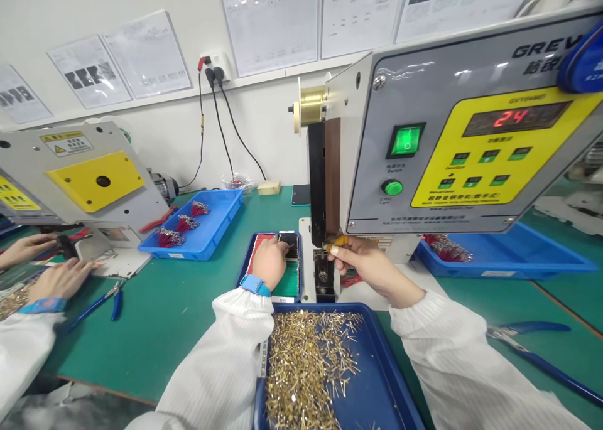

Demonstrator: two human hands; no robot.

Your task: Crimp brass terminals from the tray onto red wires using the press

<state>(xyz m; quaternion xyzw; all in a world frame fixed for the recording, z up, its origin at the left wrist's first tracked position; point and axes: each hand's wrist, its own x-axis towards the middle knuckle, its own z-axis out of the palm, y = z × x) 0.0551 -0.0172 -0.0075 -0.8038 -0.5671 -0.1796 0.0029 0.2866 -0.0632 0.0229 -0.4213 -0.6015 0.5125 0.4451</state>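
My left hand (270,260) reaches into a small blue tray (245,263) of thin wires, fingers pinched on wires at its far end; a blue wristband (255,285) sits on the wrist. My right hand (362,262) is closed in a pinch at the die (325,273) of the grey crimping press (471,135), holding a small yellowish piece against it. Just in front of me lies a dark blue tray (381,380) heaped with several loose brass terminals (306,361).
A blue tray (221,220) with red wire bundles stands left of the press, another blue tray (518,254) on the right. A co-worker's hands (59,276) work at a second press (89,179) at far left. Blue-handled pliers (101,303) and blue-handled cutters (537,348) lie on the green mat.
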